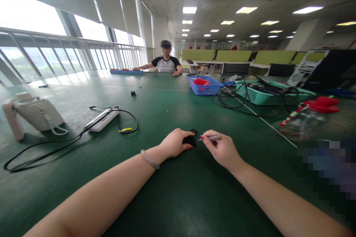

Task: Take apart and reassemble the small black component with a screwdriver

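Observation:
A small black part (190,140) lies on the green tabletop, and my left hand (175,142) is closed around its left side. Fingers hide much of the part, so its kind cannot be made out. A small round black piece (194,132) shows at its far edge. My right hand (221,149) pinches a small screwdriver (213,137) with a pale purple handle and a gold-coloured end. Its thin shaft points left, with the tip at or very near the black part's right side; contact is unclear.
Left stand a pale bag (41,113) and a white power bank (104,120) with a looped black cable. Ahead are a small black block (133,93), a blue basket (205,88) and a green basket (267,98) with cables. A red-lidded jar (308,120) stands right. Another person (166,63) sits opposite.

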The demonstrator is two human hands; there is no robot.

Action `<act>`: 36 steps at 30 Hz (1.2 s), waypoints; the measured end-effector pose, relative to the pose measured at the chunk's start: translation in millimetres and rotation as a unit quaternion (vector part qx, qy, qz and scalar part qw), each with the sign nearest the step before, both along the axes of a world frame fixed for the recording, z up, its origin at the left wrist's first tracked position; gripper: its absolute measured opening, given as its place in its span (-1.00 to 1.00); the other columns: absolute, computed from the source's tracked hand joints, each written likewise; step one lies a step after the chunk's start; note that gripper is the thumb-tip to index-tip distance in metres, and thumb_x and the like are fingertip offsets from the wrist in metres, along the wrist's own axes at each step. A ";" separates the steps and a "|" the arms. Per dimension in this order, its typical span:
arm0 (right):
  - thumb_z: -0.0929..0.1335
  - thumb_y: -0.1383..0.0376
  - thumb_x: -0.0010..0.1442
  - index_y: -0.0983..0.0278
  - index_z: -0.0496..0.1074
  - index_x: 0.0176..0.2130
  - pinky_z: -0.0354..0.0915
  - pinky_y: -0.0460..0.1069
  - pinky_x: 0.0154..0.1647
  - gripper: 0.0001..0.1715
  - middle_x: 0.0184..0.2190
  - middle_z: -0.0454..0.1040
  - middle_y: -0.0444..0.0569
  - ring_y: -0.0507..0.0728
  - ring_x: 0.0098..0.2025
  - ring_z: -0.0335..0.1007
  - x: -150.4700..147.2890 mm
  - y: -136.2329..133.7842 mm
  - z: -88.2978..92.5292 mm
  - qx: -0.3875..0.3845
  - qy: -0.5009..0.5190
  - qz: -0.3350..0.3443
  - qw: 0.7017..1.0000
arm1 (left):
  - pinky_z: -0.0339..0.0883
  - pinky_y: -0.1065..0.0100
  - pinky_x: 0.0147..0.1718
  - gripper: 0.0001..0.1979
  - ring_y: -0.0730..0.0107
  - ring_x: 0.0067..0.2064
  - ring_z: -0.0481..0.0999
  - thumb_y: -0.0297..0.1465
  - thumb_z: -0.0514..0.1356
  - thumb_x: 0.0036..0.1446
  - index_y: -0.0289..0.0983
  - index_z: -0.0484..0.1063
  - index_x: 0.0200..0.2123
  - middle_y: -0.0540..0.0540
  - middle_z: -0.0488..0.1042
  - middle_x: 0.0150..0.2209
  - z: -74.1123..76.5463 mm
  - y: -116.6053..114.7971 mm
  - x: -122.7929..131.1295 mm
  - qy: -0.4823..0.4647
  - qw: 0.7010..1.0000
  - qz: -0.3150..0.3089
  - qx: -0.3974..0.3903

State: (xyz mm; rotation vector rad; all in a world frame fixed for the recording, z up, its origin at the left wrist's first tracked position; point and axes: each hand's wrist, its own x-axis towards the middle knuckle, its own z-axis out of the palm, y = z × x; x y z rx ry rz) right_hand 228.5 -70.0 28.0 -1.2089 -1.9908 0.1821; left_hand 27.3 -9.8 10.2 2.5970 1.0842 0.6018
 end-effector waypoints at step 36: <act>0.27 0.25 0.28 0.23 0.42 -0.34 0.22 -0.06 -0.27 -0.81 -0.39 0.46 -0.11 0.06 -0.34 0.36 -8.0 -9.7 -0.5 -0.022 -0.017 0.109 0.994 | 0.23 0.17 0.10 -0.44 0.14 0.07 0.42 -0.17 0.26 0.08 -0.19 0.33 0.14 -0.13 0.46 0.08 -4.9 3.9 -1.6 -0.014 1.000 -0.026 0.010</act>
